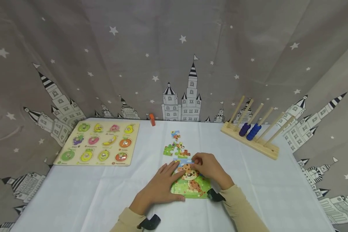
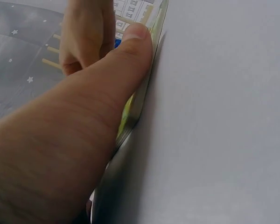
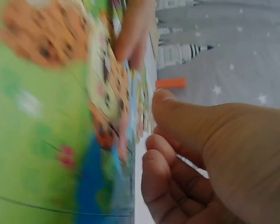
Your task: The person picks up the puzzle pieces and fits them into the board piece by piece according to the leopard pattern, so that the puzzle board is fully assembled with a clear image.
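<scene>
A leopard jigsaw puzzle (image 1: 195,187), largely joined, lies on the white table in front of me. My left hand (image 1: 162,183) rests on its left side, fingers spread and straight; in the left wrist view the thumb (image 2: 130,51) lies along the board's near edge. At the puzzle's upper right is my right hand (image 1: 207,166), thumb and fingers bent. The right wrist view shows the right hand (image 3: 200,144) beside the puzzle's top edge; its index fingertip is hidden, so whether it pinches a piece cannot be told. Several loose puzzle pieces (image 1: 181,149) lie just beyond the board.
A wooden fruit puzzle board (image 1: 97,145) lies at the left. A wooden peg stand (image 1: 249,138) with purple and blue rings (image 1: 253,132) stands at the back right. One small orange block (image 1: 152,120) is at the far edge, before a grey curtain (image 1: 150,42).
</scene>
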Demonstrator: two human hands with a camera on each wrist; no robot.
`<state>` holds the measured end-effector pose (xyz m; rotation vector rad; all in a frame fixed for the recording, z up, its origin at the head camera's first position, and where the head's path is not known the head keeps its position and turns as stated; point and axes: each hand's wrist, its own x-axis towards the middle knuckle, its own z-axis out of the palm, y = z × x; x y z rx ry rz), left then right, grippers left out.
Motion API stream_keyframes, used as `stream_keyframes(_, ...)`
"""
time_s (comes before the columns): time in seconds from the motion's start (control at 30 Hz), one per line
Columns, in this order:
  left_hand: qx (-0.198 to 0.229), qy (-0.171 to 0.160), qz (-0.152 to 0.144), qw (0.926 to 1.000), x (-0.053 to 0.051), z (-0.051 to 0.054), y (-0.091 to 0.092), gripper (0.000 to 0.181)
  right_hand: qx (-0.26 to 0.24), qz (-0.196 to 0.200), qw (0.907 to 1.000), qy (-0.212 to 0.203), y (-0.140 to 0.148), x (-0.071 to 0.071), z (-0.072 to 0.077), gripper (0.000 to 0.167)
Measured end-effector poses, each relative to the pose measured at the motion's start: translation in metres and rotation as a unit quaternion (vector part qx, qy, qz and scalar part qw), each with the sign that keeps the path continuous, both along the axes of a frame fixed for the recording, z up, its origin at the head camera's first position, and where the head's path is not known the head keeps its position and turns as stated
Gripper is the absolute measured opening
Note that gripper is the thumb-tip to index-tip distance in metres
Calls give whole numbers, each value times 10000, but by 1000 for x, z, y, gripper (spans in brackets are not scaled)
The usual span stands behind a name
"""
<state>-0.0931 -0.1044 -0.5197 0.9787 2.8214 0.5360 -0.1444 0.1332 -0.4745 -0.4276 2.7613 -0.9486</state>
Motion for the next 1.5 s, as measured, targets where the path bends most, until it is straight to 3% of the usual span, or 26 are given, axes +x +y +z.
stream_keyframes(0.17, 103, -54, 12, 9999, -1, 0, -1, 93, 102, 129, 9998, 101, -10, -32, 0, 35)
stream_keyframes(0.3, 78, -132, -88, 9998, 0, 1, 1, 90, 471, 302, 9984, 123, -18, -47, -5, 40)
stream_keyframes(0.53, 73, -113, -44, 9999, 2, 5, 1, 89, 686, 396, 9968, -66, -27, -53, 0, 34)
stream_keyframes(0.63, 81, -111, -50, 9999, 3, 5, 1, 88, 473, 280, 9983, -211, -27, -54, 1, 29)
stream_keyframes(0.8, 90, -122, -75, 9999, 2, 5, 1, 88, -285, -55, 9993, -214, -22, -53, -8, 18)
stream_keyframes(0.97, 103, -146, -45, 9998, 1, 6, 1, 88, -750, -324, 9964, -230, -9, -42, -11, 14)
stream_keyframes(1.13, 37, -196, 5, 9998, 2, 5, 2, 86, -1129, 248, 9911, -661, 8, -10, -3, 13)
stream_keyframes(1.27, -18, -100, 8, 9999, 2, 5, 2, 82, -1090, 749, 9889, -678, 18, 18, -4, 15)
stream_keyframes(1.5, 128, -154, 61, 9998, 2, 4, 3, 68, -834, 889, 9910, -556, 20, 44, -12, 15)
